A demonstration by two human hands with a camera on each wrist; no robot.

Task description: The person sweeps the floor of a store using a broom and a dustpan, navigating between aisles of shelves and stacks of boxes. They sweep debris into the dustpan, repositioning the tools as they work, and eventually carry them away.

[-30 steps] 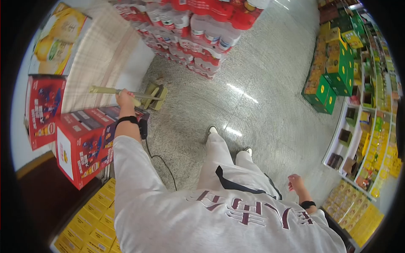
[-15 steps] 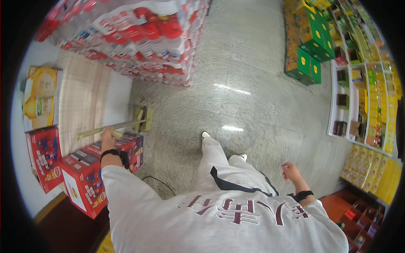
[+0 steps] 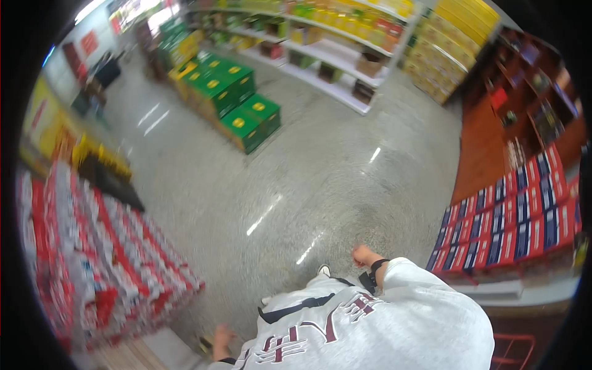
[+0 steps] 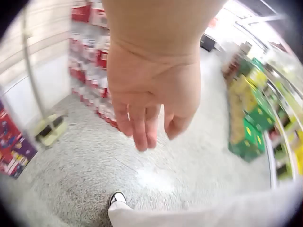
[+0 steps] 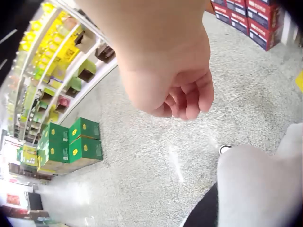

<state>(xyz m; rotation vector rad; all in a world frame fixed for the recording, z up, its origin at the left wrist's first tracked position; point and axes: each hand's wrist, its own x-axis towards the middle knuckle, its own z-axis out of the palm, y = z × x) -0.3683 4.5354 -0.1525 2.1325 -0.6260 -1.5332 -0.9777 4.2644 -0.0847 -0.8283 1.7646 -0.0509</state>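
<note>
My left hand [image 4: 151, 104] hangs in the air over the floor with its fingers relaxed and nothing in them. Off to its side in the left wrist view stands a pale yellow-green long-handled dustpan [image 4: 54, 130], its handle [image 4: 32, 71] upright by the wall. At the bottom of the head view, the same hand [image 3: 223, 339] is blurred. My right hand [image 5: 175, 90] hangs loosely curled at my side, holding nothing. Only bare floor lies below it in the right wrist view.
Stacked red-and-white bottle packs [image 3: 111, 265] rise on the left. Green boxes [image 3: 237, 92] stand on the floor ahead, with white shelves [image 3: 333, 58] behind. Red and blue cartons [image 3: 505, 216] are piled at the right, near a brown wooden cabinet [image 3: 487, 135]. The grey floor [image 3: 259, 203] runs between them.
My left hand has let go of the long handle it gripped beside the cartons. The head view has swung right toward the shelves and cabinet. The right hand stays without anything in it.
</note>
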